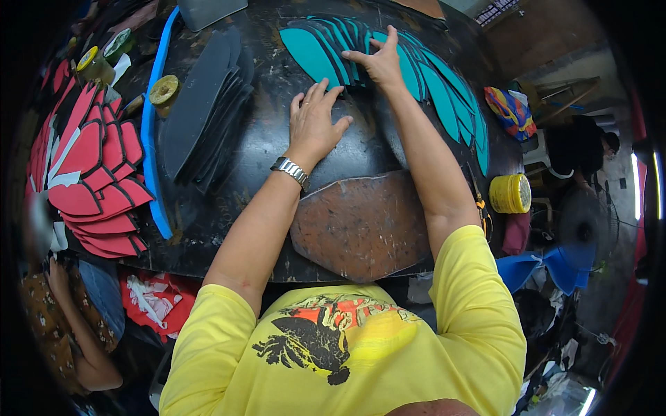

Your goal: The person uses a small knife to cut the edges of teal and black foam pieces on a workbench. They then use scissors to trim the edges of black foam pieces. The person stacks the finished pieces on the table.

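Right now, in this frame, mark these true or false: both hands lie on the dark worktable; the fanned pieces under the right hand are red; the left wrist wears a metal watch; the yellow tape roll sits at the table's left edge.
1. Both hands lie on the worktable: true, left hand flat, right hand on the pieces.
2. Pieces under the right hand are red: false, the teal pieces are there.
3. Left wrist wears a metal watch: true.
4. Yellow tape roll at left edge: false, right edge.
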Demonstrator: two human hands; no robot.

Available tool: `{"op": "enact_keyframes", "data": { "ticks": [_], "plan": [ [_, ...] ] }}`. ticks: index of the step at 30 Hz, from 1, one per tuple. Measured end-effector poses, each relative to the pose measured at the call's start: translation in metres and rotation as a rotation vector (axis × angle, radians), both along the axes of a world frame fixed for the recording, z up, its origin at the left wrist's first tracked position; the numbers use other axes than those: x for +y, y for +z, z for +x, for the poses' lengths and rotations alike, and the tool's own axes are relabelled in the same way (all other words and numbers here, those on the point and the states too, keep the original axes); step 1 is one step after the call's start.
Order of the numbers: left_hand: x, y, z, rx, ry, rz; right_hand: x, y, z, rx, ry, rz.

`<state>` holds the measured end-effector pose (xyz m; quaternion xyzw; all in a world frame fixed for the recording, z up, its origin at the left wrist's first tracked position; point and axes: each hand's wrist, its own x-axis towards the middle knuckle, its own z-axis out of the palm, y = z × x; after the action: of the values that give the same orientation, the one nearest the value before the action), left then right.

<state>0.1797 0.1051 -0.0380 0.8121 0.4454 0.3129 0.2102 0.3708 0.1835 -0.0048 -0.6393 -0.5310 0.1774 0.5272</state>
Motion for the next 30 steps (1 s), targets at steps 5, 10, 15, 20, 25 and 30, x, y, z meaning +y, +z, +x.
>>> {"op": "enact_keyframes", "data": {
  "ticks": [5,10,15,20,25,30],
  "plan": [
    [0.002,-0.003,0.001,-0.037,0.009,0.011,-0.003,-0.008,-0.041,-0.249,-0.099,-0.099],
    [0.002,-0.003,0.002,-0.101,0.04,0.029,-0.002,-0.009,-0.048,-0.32,-0.057,-0.231],
    [0.009,0.001,-0.001,-0.522,0.021,-0.099,-0.029,0.009,-0.028,0.225,0.039,-0.257],
    [0.013,0.012,0.001,-1.075,-0.109,-0.74,-0.107,0.037,-0.006,0.355,0.041,-0.197],
    [-0.009,0.036,-0.009,-1.295,-0.251,-1.333,-0.198,0.059,-0.002,0.126,0.249,0.303],
    [-0.045,0.048,-0.018,-1.138,-1.202,-1.732,-0.246,0.061,0.012,-0.768,0.114,0.503]
  ]
}}
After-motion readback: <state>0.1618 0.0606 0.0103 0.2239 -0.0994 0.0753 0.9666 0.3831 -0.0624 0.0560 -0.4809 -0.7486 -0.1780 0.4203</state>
